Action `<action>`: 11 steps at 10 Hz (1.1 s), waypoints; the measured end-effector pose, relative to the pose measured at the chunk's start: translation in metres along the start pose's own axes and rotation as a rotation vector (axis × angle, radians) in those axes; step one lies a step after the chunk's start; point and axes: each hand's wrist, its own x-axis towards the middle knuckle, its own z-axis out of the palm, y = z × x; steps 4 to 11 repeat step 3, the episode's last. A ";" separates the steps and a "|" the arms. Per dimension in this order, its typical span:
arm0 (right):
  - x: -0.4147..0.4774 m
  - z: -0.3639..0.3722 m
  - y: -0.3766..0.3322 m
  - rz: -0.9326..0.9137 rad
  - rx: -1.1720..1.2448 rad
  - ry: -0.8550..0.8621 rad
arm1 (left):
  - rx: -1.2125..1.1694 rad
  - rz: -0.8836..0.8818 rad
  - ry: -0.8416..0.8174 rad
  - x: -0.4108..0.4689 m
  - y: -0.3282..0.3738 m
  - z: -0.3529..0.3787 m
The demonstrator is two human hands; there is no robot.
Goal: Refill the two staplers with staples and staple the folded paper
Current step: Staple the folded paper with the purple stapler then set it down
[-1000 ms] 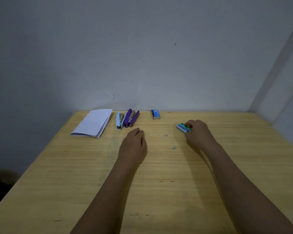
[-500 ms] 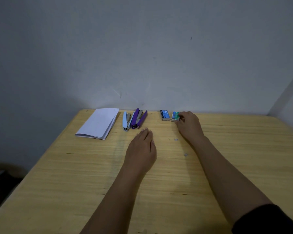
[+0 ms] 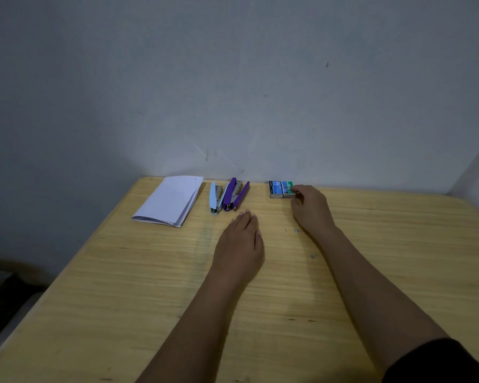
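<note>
Right hand point(image 3: 310, 208): centre-right of frame; its grip pinches the green staple box point(image 3: 288, 188), which touches the blue staple box point(image 3: 276, 188)
Left hand point(image 3: 239, 244): centre; flat on the surface point(image 3: 122, 299), fingers together, holding nothing
Staplers: light-blue stapler point(image 3: 216, 197) beside purple stapler point(image 3: 235, 194), upper centre
Folded paper point(image 3: 170, 199): left of staplers

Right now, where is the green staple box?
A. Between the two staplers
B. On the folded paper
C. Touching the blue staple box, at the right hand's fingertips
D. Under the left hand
C: the green staple box sits against the blue staple box, the right hand at its edge.
</note>
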 end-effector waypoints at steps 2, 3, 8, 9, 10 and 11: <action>-0.007 -0.001 -0.002 -0.006 -0.035 -0.080 | -0.019 0.018 0.009 0.000 0.000 -0.002; -0.019 -0.012 0.001 0.002 -0.039 -0.091 | -0.032 0.013 0.027 -0.001 0.000 -0.004; -0.019 -0.012 0.001 0.002 -0.039 -0.091 | -0.032 0.013 0.027 -0.001 0.000 -0.004; -0.019 -0.012 0.001 0.002 -0.039 -0.091 | -0.032 0.013 0.027 -0.001 0.000 -0.004; -0.019 -0.012 0.001 0.002 -0.039 -0.091 | -0.032 0.013 0.027 -0.001 0.000 -0.004; -0.019 -0.012 0.001 0.002 -0.039 -0.091 | -0.032 0.013 0.027 -0.001 0.000 -0.004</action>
